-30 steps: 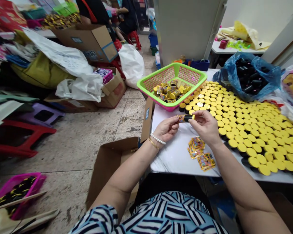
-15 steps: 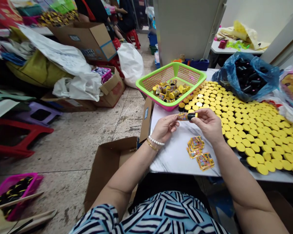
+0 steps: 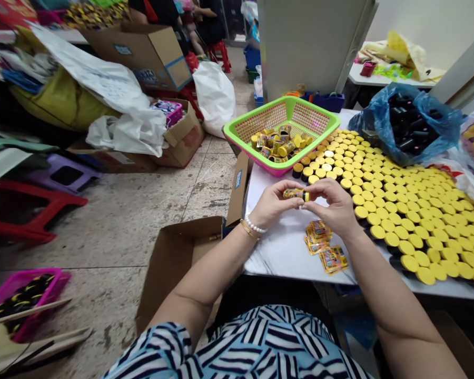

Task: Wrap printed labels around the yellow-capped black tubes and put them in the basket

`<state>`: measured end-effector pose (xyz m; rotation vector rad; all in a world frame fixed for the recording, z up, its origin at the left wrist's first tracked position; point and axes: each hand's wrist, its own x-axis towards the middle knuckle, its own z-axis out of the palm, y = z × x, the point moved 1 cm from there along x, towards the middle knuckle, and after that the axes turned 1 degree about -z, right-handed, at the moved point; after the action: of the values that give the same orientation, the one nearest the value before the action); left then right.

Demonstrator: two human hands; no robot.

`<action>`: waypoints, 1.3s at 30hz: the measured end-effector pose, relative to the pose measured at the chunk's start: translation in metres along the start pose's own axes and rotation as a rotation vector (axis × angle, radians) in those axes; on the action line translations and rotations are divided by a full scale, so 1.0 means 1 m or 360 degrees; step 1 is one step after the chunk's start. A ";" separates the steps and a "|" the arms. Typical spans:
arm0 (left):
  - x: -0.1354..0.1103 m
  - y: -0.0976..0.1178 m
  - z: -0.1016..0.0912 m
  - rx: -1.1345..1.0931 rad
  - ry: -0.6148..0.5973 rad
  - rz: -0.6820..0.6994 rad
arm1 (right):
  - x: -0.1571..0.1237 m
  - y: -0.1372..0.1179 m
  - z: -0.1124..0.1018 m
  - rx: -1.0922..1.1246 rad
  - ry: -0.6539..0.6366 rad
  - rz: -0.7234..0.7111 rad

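Observation:
Between my two hands lies a small yellow-capped bottle [image 3: 294, 193] on its side, wrapped in a printed yellow sleeve, its cap end to the right. My left hand [image 3: 274, 202] is closed around the sleeved end, thumb below and fingers above. At the cap end, my right hand [image 3: 334, 206] pinches with thumb and fingertips. Below on the white table [image 3: 276, 258] lie flat printed sleeves in two small stacks [image 3: 318, 237]. Many black bottles with yellow caps [image 3: 411, 221] stand packed together to the right. Several sleeved bottles [image 3: 280, 145] lie in a green basket [image 3: 237, 145].
A blue plastic bag [image 3: 367, 123] of black bottles sits at the table's back right. An open cardboard box [image 3: 161, 268] stands on the floor by the table's left edge. Further left are stools, sacks and a pink basket [image 3: 59, 284]. People sit in the background.
The sleeve now covers the bottle's black body, which showed bare before. My hands have come closer together, and the left fingers have moved further round the bottle. The view has shifted slightly.

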<state>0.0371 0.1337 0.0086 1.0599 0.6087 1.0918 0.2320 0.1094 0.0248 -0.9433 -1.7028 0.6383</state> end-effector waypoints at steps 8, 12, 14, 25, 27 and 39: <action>0.000 0.003 0.000 -0.0127 0.0020 -0.0042 | 0.001 -0.003 -0.001 -0.0175 -0.0019 -0.0105; 0.000 0.002 -0.002 -0.0280 0.0061 -0.0257 | 0.001 -0.004 -0.002 -0.0380 0.0000 -0.0189; 0.001 0.000 -0.003 -0.0264 0.0110 -0.0280 | 0.000 -0.003 -0.001 -0.0411 -0.0017 -0.0187; 0.002 0.005 -0.002 -0.0036 0.0064 -0.0065 | -0.003 0.011 0.021 0.0641 0.0072 0.0735; 0.003 0.009 -0.003 0.0125 0.0028 0.0022 | -0.002 0.010 0.022 0.0677 0.0069 0.0797; 0.001 -0.016 -0.010 0.0216 0.0161 -0.0125 | -0.012 0.013 0.012 -0.0025 0.0073 0.0060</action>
<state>0.0358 0.1373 -0.0097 1.0927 0.8087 1.0514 0.2257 0.1071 0.0046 -0.9959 -1.6553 0.6240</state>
